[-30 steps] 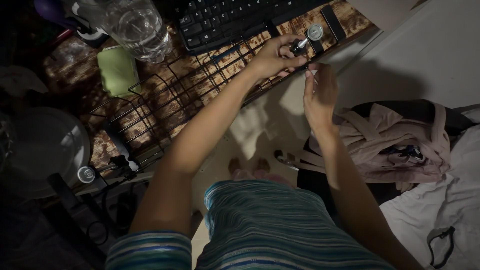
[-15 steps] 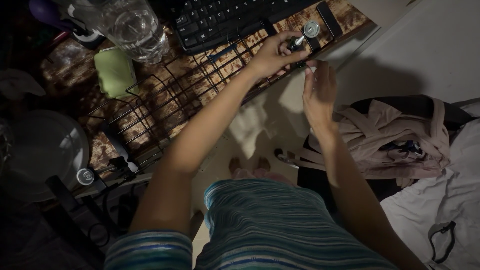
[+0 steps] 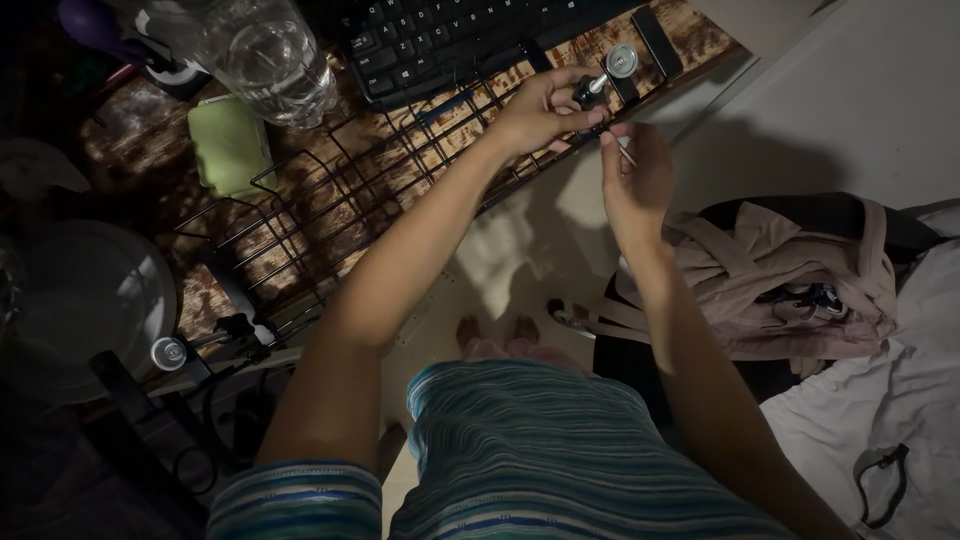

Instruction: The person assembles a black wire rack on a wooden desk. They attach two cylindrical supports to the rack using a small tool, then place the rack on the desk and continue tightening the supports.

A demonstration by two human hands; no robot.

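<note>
dim room, worn wooden desk (image 3: 300, 215)

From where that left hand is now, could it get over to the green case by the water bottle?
Probably yes. The left hand grips a small clamp knob at the desk edge; the green case lies in the open beyond the wire rack, nothing covering it, though the hand must let go first.

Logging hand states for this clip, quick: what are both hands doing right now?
Left hand: closed on a small dark clamp knob at the desk edge.
Right hand: pinching a thin stick.

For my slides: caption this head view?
Left hand grips a clamp knob at the desk edge; right hand alongside.
</note>
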